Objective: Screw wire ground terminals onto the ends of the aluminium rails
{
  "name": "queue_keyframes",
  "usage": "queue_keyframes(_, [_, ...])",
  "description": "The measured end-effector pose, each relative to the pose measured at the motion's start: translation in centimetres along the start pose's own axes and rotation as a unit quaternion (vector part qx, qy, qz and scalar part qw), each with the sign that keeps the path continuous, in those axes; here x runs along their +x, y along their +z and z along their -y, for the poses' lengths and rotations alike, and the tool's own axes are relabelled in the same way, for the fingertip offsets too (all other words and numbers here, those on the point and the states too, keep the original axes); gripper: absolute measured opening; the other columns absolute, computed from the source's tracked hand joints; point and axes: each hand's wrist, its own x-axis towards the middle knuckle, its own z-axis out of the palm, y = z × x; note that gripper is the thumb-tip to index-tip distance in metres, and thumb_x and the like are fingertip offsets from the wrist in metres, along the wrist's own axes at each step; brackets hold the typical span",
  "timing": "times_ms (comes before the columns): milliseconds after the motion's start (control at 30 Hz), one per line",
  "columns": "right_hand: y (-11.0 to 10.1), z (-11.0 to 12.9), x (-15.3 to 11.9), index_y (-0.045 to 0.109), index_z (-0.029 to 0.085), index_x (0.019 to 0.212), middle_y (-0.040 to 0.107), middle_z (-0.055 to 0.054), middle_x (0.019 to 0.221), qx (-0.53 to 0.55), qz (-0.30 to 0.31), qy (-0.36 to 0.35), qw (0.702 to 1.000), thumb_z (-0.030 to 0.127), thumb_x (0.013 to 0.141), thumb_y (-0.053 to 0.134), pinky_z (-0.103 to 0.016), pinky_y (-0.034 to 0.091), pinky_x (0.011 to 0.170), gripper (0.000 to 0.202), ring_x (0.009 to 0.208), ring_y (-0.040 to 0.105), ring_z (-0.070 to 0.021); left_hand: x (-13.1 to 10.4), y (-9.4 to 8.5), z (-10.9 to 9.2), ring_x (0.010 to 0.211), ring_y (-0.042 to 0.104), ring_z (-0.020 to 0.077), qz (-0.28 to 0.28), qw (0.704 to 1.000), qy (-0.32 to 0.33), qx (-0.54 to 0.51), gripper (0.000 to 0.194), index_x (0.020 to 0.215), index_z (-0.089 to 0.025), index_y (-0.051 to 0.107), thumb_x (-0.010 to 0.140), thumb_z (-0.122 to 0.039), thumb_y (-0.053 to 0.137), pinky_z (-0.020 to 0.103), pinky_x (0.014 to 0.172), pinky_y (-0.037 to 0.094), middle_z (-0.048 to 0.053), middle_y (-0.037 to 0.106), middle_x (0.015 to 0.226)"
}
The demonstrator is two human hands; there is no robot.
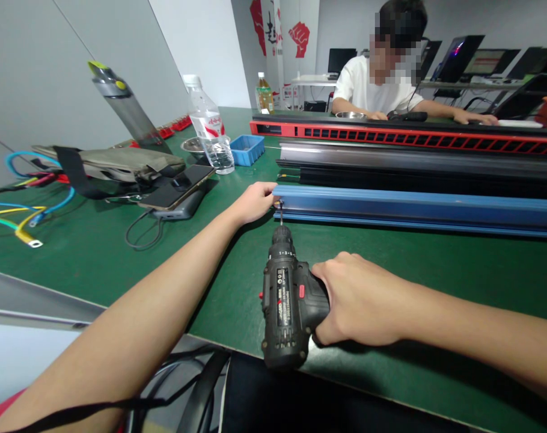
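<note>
Head view: right hand [361, 299] grasps the drill [283, 313]; left hand [254, 202] touches blue rail [418, 207], fingertips partly hidden, grip unclear.

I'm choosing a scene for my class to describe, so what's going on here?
A person grips a power drill in the right hand, its bit pointed at the left end of a blue rail on a green table. The left hand is at that same end, fingertips partly hidden. Whether the drill is turning can't be told. Across the table is another person.
</note>
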Motion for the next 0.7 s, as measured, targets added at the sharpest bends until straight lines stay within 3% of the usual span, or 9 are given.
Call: queue_keyframes(700, [-0.11,-0.11,-0.02,0.07,0.019,0.078,0.067,-0.005,0.066,0.003,0.001,0.006,1.0,0.043,0.062,0.074,-0.027,0.032,0.047,0.029,0.052,0.054,-0.0169,0.07,0.0,0.04,0.07,0.049,0.0136,0.0,1.0,-0.002,0.003,0.02,0.065,-0.016,0.053,0.079,-0.03,0.047,0.024,0.068,0.038,-0.002,0.055,0.067])
